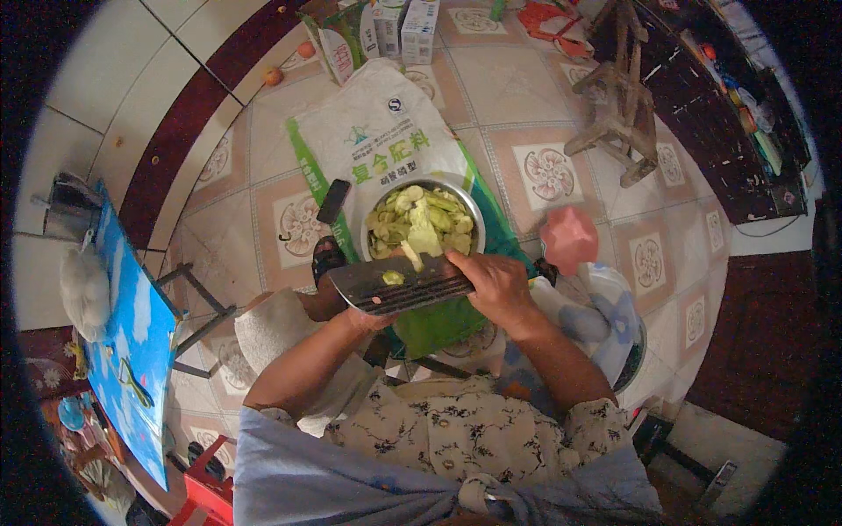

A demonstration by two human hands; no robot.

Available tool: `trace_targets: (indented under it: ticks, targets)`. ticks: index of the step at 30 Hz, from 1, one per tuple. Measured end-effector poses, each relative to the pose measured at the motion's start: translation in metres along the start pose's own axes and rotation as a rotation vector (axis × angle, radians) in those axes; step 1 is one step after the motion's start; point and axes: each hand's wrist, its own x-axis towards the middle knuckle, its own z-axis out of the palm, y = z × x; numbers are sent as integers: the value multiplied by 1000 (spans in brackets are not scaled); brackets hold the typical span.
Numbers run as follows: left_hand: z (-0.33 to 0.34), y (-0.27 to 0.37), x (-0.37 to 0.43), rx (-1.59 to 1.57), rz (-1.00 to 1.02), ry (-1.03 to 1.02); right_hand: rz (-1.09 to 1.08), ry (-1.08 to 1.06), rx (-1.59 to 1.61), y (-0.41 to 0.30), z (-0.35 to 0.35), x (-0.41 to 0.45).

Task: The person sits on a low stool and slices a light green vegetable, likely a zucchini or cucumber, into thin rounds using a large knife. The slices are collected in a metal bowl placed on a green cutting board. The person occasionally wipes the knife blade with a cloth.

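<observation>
A dark flat board with parallel ridges (421,292) is held tilted across my lap, its far edge over the near rim of a steel bowl. My right hand (496,286) grips its right end, thumb on top. Under the left part is my left hand (375,320), mostly hidden by the board. A small green slice (393,278) lies on the board's surface, and a pale strip (412,255) crosses its far edge. The round metal bowl (480,223) holds many pale green vegetable slices (395,217). A larger pale piece (424,230) stands out among them, near my right thumb.
The bowl rests on a printed woven sack (329,141) spread over floor tiles. A black phone-like object (333,201) lies left of it. Nearby are a wooden stool (618,125), a pink object (569,240), a blue tabletop (128,329), a red stool (207,486) and cartons (420,33).
</observation>
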Motion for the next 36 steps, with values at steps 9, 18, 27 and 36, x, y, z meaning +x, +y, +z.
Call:
trace_targets:
  ticks: [9,18,27,36]
  targets:
    - [15,16,2,89,-221,78,62,-6,34,10,4,-7]
    - [49,43,10,134,-355,135,368,-189,19,37,12,-21]
    - [50,47,15,160,-343,172,498,-172,88,26,2,-14]
    - [19,22,16,150,-97,-40,31,10,106,-11,-13,-7]
